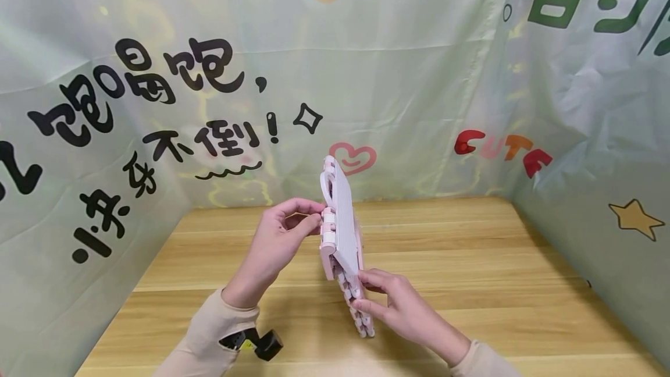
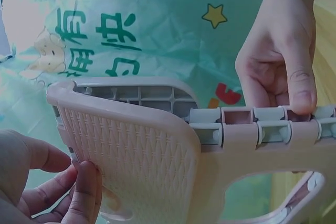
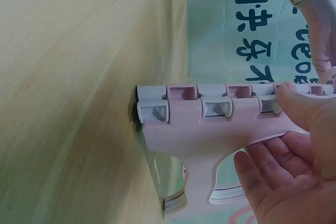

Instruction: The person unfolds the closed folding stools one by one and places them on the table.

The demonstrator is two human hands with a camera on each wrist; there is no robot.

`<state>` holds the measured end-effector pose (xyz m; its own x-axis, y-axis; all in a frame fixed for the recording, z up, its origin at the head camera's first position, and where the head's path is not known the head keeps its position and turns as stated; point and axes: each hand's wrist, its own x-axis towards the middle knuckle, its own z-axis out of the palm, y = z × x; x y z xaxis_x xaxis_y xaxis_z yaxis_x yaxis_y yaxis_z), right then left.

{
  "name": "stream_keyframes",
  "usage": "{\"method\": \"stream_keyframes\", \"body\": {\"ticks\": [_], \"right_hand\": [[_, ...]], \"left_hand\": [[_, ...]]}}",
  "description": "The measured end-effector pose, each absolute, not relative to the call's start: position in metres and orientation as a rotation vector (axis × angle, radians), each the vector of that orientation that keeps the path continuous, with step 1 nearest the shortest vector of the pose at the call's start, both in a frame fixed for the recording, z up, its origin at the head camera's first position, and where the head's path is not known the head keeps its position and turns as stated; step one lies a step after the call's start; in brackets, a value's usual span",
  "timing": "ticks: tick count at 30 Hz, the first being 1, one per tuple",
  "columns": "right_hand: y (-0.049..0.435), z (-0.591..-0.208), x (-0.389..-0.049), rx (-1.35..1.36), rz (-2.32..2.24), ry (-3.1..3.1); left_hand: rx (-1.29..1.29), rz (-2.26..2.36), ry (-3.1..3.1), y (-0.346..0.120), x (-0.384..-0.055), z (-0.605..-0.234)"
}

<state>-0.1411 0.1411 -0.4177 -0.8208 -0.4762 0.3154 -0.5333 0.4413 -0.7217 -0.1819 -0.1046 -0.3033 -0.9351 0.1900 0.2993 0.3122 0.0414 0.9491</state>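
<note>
1. Left sleeve, nearest the head camera; beyond it the folding stool leans between the left and right edges of the wooden table; hands apart, left hand at its upper part, right hand at its lower.
2. Left wrist view: left hand pinches the woven panel's edge; apply force evenly there, clear of the hinge row.
3. Right wrist view: right hand grips the stool, thumb over hinges; brace firmly, but fingertips near the joints risk nipping.
</note>
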Motion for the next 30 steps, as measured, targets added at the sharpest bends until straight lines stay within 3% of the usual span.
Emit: {"method": "stream_keyframes", "body": {"ticks": [15,30], "right_hand": [[0.137,-0.423,-0.144,0.921,1.311,-2.586],[0.143,-0.426,-0.144,0.928,1.153,-2.632]], "left_hand": [[-0.641,-1.964,-2.263,-0.094,-0.178,-0.302],[-0.722,-1.885,-2.453,-0.106,-0.177,-0.349]]}}
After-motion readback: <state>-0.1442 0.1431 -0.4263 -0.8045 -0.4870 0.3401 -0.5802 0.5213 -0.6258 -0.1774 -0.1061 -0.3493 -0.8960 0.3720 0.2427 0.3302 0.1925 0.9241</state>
